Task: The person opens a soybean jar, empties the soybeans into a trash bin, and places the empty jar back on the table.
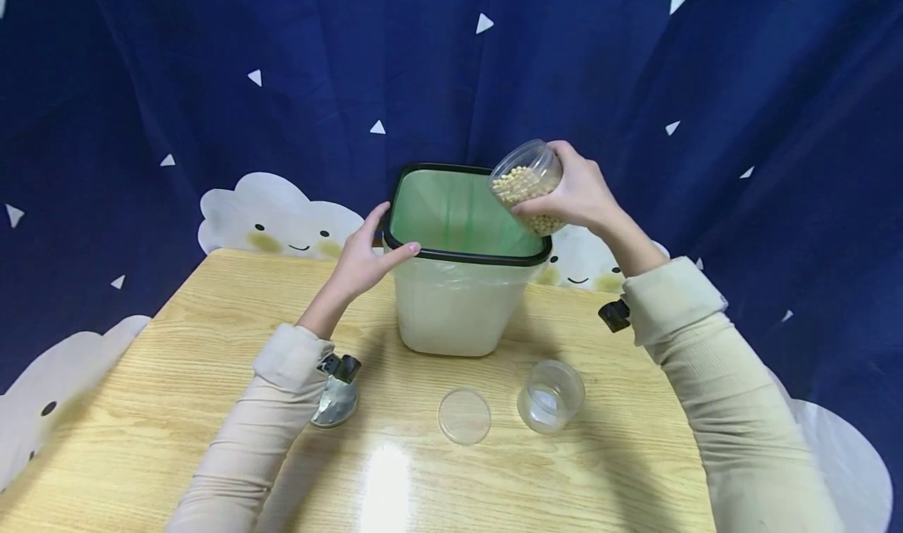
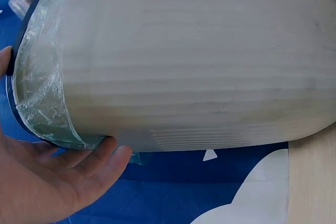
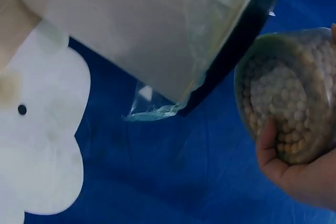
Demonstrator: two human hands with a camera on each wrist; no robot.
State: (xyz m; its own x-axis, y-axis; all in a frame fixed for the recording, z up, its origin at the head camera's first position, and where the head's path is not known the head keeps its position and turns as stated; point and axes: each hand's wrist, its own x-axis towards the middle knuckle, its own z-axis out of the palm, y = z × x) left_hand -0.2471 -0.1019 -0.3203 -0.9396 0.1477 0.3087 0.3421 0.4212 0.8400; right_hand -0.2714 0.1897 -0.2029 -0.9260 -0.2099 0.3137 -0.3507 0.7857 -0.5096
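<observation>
A white trash bin with a black rim stands upright on the table, lined with a green plastic bag. My left hand holds the bin at its near left corner, thumb on the rim; in the left wrist view, the fingers lie against its outer side. My right hand grips a clear plastic jar of pale yellow beans, tilted over the bin's right rim. In the right wrist view, the beans show through the jar's wall. Where its mouth points is hard to tell.
On the table lie a clear round disc and, to its right, a clear plastic cup. Beside the left forearm is a silvery round object, partly hidden. A blue curtain hangs behind the table.
</observation>
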